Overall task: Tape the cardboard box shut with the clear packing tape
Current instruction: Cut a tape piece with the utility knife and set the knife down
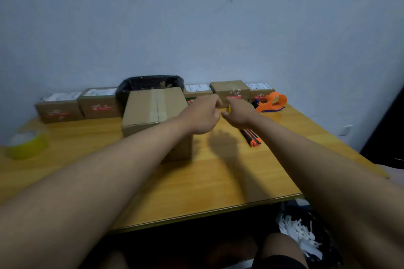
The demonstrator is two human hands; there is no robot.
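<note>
Head view: both hands raised together above the yellow wooden bench [218,181]. Left hand [204,113] curled, right hand [237,113] curled, a sliver of something yellow [229,109] between them; cannot tell what either grip holds. Left of the grip, touching the left forearm: brown cardboard box [153,109], flaps down, one tape strip along the seam. Far left of the grip: clear yellowish tape roll [26,144]. Probably freeing a tape end; best pulled taut and centred on the seam.

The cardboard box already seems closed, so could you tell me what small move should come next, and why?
Probably bring both hands, left hand and right hand, back over the cardboard box; they meet beside it, fingers curled around something small and yellow.
</note>
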